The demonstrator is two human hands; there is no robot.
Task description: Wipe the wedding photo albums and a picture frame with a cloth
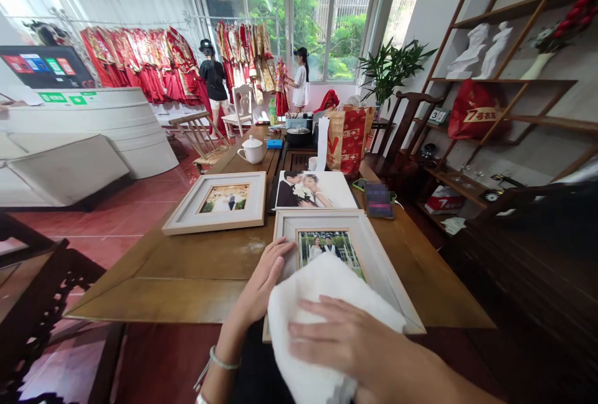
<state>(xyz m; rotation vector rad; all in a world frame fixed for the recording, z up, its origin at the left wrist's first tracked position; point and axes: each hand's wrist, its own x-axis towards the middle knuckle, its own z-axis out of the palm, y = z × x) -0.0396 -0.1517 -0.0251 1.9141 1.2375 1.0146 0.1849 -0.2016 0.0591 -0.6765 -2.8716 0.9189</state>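
My right hand [336, 338] presses a white cloth [322, 282] onto the lower part of a framed wedding photo, its fingers slightly blurred. The pale picture frame [387, 273] lies at the table's near edge, and the cloth hides its lower left part. My left hand [266, 276] grips that frame's left side, fingers over the rim. Beyond it is an unframed wedding print [336, 191] of a couple. To the left lies a second framed photo [180, 208], flat on the wooden table [196, 286].
A phone [379, 198] lies right of the print. Farther back stand a white lidded cup [252, 150], a black pot [298, 136] and a red-and-tan paper bag [346, 142]. Two people [215, 80] are by racks of red garments [140, 65]. Shelves [509, 80] line the right.
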